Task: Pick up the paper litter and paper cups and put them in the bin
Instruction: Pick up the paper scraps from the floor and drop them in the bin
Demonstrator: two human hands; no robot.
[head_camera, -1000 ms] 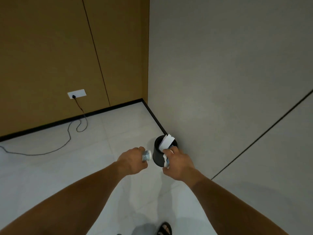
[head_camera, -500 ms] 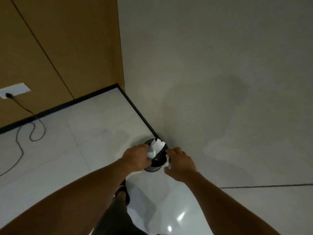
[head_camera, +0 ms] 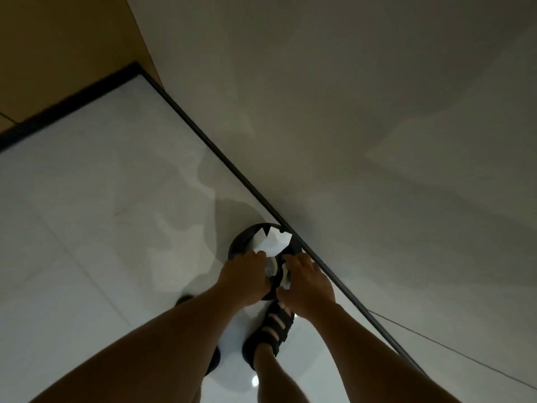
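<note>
1. Fingers [head_camera: 259, 256] of the left hand [head_camera: 247, 276] are curled round a pale paper cup [head_camera: 271, 269], which pokes out to the right, toward the other hand.
2. Right hand [head_camera: 306, 283] pinches a white scrap [head_camera: 286, 279] at its left edge; I cannot tell whether it is a cup or crumpled paper.
3. Both hands sit over the near rim of the black bin [head_camera: 241, 237], so its mouth lies just beyond and below the fingers, and neither hand is clearly nearer.
4. White sheet of paper [head_camera: 276, 242] already stands inside, at the far right.
5. Bin stands on the pale floor [head_camera: 101, 213] against the grey wall [head_camera: 377, 141]. Letting go here should, I judge, drop both pieces in.
</note>
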